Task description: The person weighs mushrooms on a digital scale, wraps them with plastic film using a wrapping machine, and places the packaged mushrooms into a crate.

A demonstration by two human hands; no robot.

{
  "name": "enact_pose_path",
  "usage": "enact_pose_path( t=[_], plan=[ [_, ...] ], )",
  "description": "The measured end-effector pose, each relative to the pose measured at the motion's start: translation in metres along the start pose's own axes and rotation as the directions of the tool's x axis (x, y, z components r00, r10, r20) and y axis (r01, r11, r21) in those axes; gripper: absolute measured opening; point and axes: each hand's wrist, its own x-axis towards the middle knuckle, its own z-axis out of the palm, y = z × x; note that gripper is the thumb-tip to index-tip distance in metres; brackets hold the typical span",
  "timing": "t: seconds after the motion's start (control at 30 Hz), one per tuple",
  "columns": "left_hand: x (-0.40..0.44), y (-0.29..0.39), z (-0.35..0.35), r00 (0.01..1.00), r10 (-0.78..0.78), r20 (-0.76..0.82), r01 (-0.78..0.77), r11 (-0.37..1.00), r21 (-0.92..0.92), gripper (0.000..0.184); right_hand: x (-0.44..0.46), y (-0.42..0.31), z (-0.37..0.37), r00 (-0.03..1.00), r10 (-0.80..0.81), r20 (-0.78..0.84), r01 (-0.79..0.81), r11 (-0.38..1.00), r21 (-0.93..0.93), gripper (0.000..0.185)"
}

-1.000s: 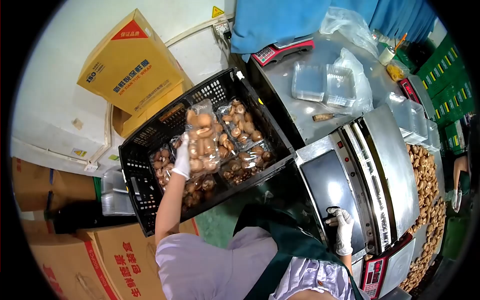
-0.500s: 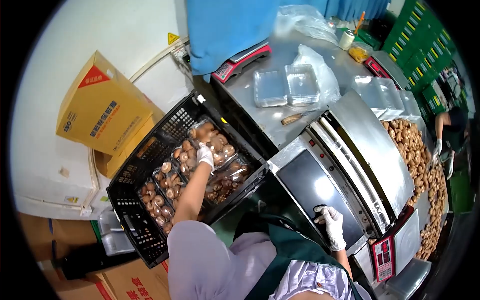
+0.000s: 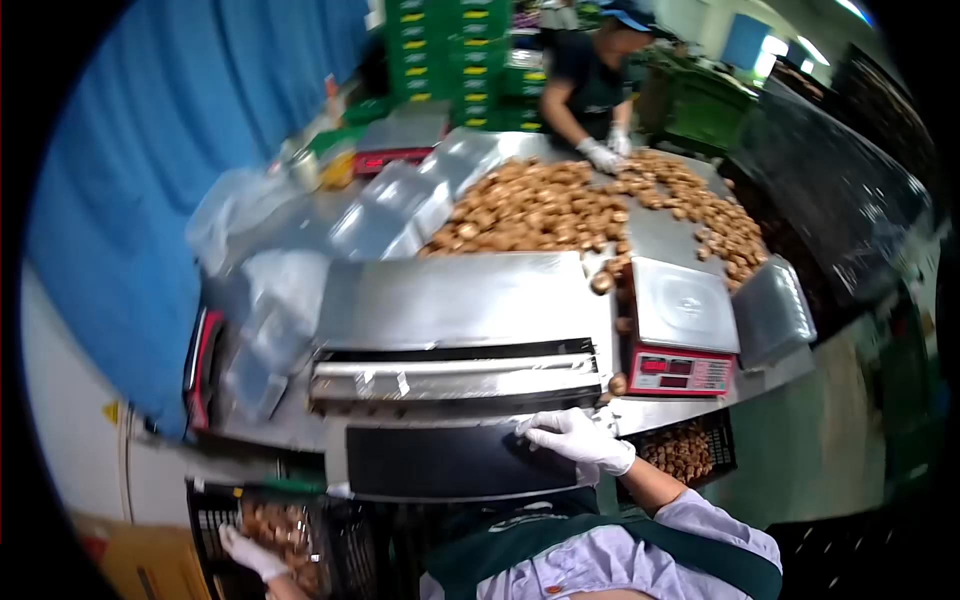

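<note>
My left hand [image 3: 252, 554], in a white glove, is at the lower left, at the side of a wrapped pack of mushrooms [image 3: 285, 530] in the black crate [image 3: 208, 510]. Its fingers look stretched out, slightly blurred. My right hand [image 3: 575, 440], gloved too, rests over the black plate [image 3: 430, 462] of the wrapping machine [image 3: 455, 300]. Its fingers are bent round something small and dark that I cannot make out.
Loose mushrooms [image 3: 540, 205] are heaped behind the machine, where a co-worker's gloved hands [image 3: 605, 155] touch them. A red scale [image 3: 685, 310] and clear trays [image 3: 775, 315] stand right. More trays [image 3: 390, 210] lie left. Another crate [image 3: 725, 440] holds mushrooms below the table's edge.
The view has swung right towards the table and co-worker. The left hand, earlier holding a mushroom pack over the crate, is now beside a pack in it. The right hand stays at the black plate.
</note>
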Motion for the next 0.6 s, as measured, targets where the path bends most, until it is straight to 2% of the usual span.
enact_pose_path(
  t=[0.03,0.07,0.1,0.17,0.23,0.27,0.3,0.37,0.43,0.5,0.53,0.6],
  plan=[
    [-0.024,0.051,0.015,0.995,-0.059,-0.086,0.05,0.993,-0.109,0.031,-0.009,-0.005,-0.022,0.996,-0.038,-0.078,0.032,0.996,-0.08,0.024],
    [-0.022,0.053,0.027,0.999,-0.029,-0.02,0.024,0.977,-0.212,0.029,-0.017,0.005,-0.044,0.97,-0.161,-0.184,0.131,0.977,-0.166,0.023],
    [-0.022,0.054,0.035,0.999,0.005,0.033,0.006,0.951,-0.31,0.028,-0.029,0.0,-0.07,0.95,-0.164,-0.266,0.11,0.972,-0.206,0.023],
    [-0.049,0.088,0.063,0.982,0.101,0.16,-0.071,0.98,-0.184,0.029,-0.049,0.018,-0.126,0.895,-0.068,-0.44,0.013,0.992,-0.127,0.024],
    [-0.107,0.137,0.097,0.954,0.132,0.268,-0.052,0.957,-0.284,0.03,-0.073,0.028,-0.185,0.755,-0.231,-0.613,-0.027,0.924,-0.381,0.024],
    [-0.133,0.154,0.11,0.931,0.139,0.338,-0.035,0.954,-0.298,0.032,-0.087,0.029,-0.215,0.69,-0.256,-0.677,-0.105,0.89,-0.443,0.024],
    [-0.187,0.202,0.122,0.926,0.149,0.347,-0.051,0.959,-0.277,0.031,-0.103,0.031,-0.246,0.619,-0.285,-0.732,-0.19,0.85,-0.492,0.024],
    [-0.245,0.234,0.143,0.894,0.134,0.427,-0.014,0.962,-0.272,0.026,-0.128,0.078,-0.326,0.462,-0.472,-0.751,-0.3,0.713,-0.633,0.027],
    [-0.309,0.259,0.161,0.845,0.136,0.517,0.039,0.949,-0.314,0.024,-0.161,0.072,-0.369,0.39,-0.535,-0.75,-0.529,0.536,-0.657,0.033],
    [-0.364,0.272,0.184,0.8,0.178,0.574,0.07,0.921,-0.383,0.02,-0.183,0.107,-0.42,0.372,-0.432,-0.822,-0.668,0.49,-0.56,0.037],
    [-0.395,0.284,0.192,0.781,0.168,0.602,0.095,0.92,-0.38,0.019,-0.191,0.122,-0.439,0.399,-0.278,-0.874,-0.743,0.461,-0.485,0.034],
    [-0.446,0.3,0.206,0.694,0.179,0.698,0.124,0.924,-0.361,0.016,-0.196,0.14,-0.459,0.411,-0.235,-0.881,-0.703,0.534,-0.47,0.03]
  ],
)
